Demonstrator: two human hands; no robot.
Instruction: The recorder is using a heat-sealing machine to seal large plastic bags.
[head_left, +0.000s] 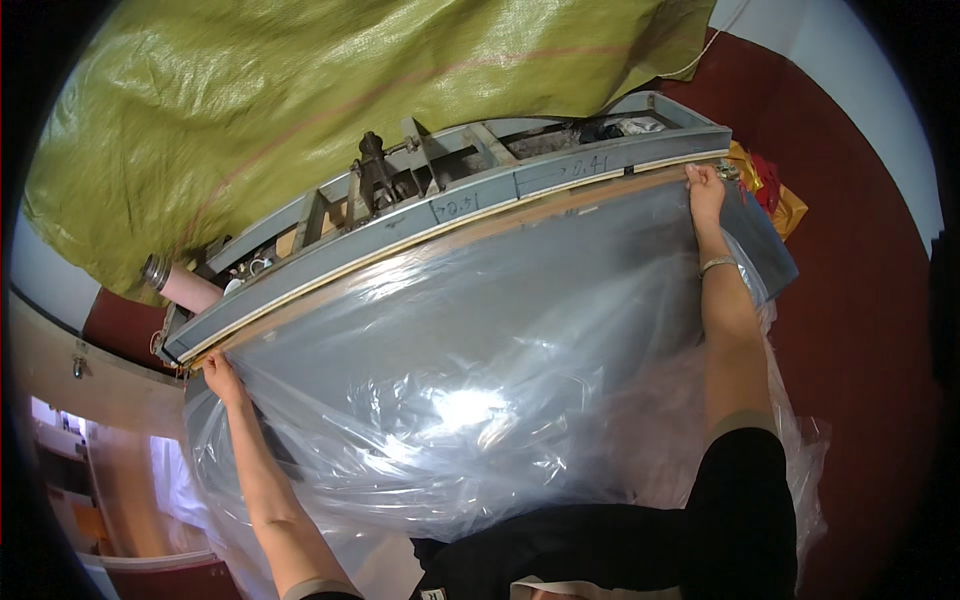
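Note:
A wide clear plastic sheet lies spread over a grey tabletop, wrinkled and shiny toward my body. At the far left corner, my left hand is closed in a pinch on the sheet's edge. My right hand pinches the same edge at the far right, with the arm stretched out and a bracelet on the wrist. Between my hands the sheet's far edge runs along a brown strip, just before a long grey metal frame with handwritten marks.
Inside the frame stands a dark metal mechanism among crossbars. A pink bottle leans at its left end. Green-yellow woven sheeting hangs behind. Red and yellow bags sit beyond the right end, over a dark red floor.

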